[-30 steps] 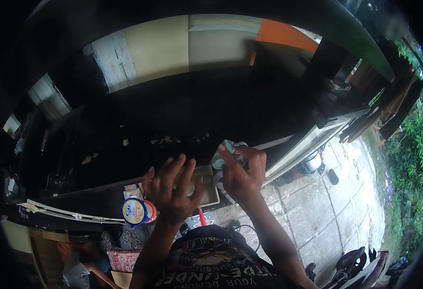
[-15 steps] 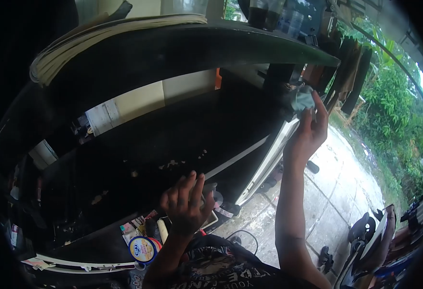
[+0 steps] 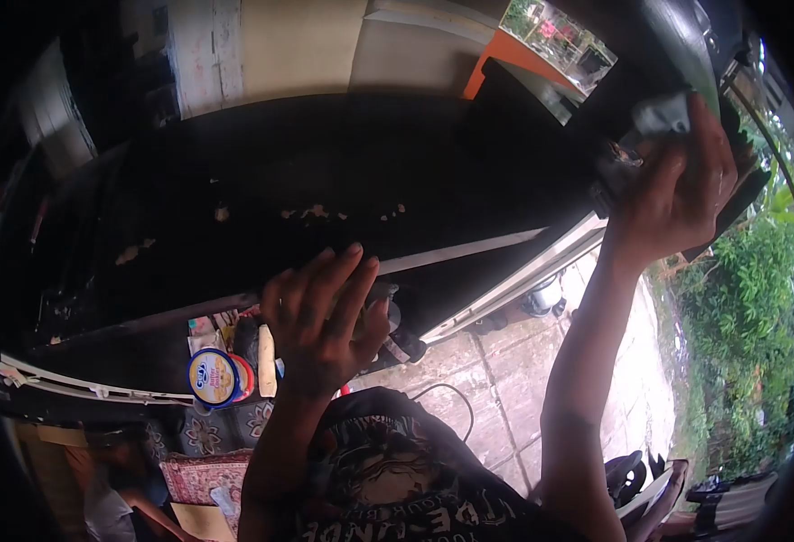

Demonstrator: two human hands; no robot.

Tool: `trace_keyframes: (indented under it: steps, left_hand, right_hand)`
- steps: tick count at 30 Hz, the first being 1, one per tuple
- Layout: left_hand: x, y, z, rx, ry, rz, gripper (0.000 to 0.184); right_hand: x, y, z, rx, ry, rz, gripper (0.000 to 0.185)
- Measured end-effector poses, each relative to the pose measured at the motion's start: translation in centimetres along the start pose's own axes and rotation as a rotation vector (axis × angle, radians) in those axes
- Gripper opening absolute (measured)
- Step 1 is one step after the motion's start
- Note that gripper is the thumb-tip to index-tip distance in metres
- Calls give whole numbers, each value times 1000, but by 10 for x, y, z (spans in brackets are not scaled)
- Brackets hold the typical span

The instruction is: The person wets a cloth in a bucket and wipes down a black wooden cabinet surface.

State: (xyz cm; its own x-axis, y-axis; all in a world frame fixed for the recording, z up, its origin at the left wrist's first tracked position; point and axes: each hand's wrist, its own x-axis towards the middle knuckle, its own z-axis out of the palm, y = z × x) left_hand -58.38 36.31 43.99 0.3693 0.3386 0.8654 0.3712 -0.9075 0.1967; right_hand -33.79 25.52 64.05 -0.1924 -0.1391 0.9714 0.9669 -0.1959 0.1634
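My right hand (image 3: 672,194) is raised at the upper right, its fingers closed on a pale grey-green cloth (image 3: 663,116). The cloth is against or close to the dark upright part at the right end of a black piece of furniture (image 3: 352,154); exact contact is hard to make out. My left hand (image 3: 325,312) is open, palm down with fingers apart, at the furniture's near edge. Beyond its fingertips, several pale chipped patches (image 3: 316,212) mark the black surface. A small grey object, partly hidden, shows beside my left thumb.
Below the near edge stands a round cookie tin (image 3: 214,377) among small items. A white rail (image 3: 514,280) runs toward the right end. Paved floor (image 3: 505,370) and greenery (image 3: 731,316) lie to the right. Another person's arm (image 3: 149,510) shows at lower left.
The view has tilted, and the upper shelf with the papers has left the frame. My right hand appears higher and farther right, still holding the cloth. My left hand stays open near the edge.
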Motion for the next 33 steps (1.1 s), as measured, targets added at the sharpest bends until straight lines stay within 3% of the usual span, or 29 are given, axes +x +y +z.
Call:
trace_keyframes:
  steps: [3, 5, 6, 8, 9, 11, 12, 14, 17, 19, 21, 23, 24, 26, 29, 31, 33]
  left_hand:
    - [-1, 5, -2, -12, 6, -35, 36]
    - [0, 8, -2, -55, 20, -58, 38]
    - [1, 9, -1, -55, 35, -60, 38]
    - [0, 9, 0, -74, 43, -71, 38]
    - [-1, 9, -1, -81, 37, -67, 38]
    - [0, 7, -2, -70, 25, -46, 39]
    - [-1, 6, -3, -76, 15, -45, 39]
    - [0, 3, -5, -99, 5, -23, 39]
    - [1, 1, -9, -118, -6, -5, 37]
    - [0, -1, -10, -123, -17, 3, 36]
    - [3, -2, -10, -134, -15, 26, 35]
    - [3, -5, -12, -145, -25, 33, 35]
    - [3, -7, -13, -148, -41, 46, 34]
    - [2, -10, -17, -167, -60, 65, 33]
    - [3, -15, -16, -203, -61, 77, 31]
    - [4, -16, -18, -207, -81, 86, 31]
    - [4, -18, -19, -210, -101, 111, 29]
  right_hand:
    - [-32, 6, -4, 101, -98, -30, 32]
    - [-46, 2, -1, 269, -98, 533, 33]
    - [-49, 12, 2, 275, -94, 520, 33]
    - [-50, 51, 5, 976, 152, 1184, 33]
    - [-48, 82, 4, 965, 156, 1185, 33]
    - [-42, 139, 6, 1327, 247, 1547, 31]
    - [-31, 134, 8, 1315, 251, 1552, 31]
    - [11, 116, 16, 1008, 613, 1672, 32]
    - [34, 147, 21, 1214, 621, 1623, 31]
    - [31, 120, 39, 1385, 402, 1570, 28]
    - [27, 45, 66, 1254, 263, 1498, 28]
    - [16, 74, 67, 1600, 81, 1447, 33]
    - [24, 35, 64, 1478, 68, 1433, 32]
    - [21, 41, 59, 1364, 73, 1449, 31]
    - [10, 97, 63, 1153, 87, 1492, 30]
    - [-1, 143, 62, 1057, 22, 1231, 32]
    - [1, 146, 52, 961, 132, 1267, 31]
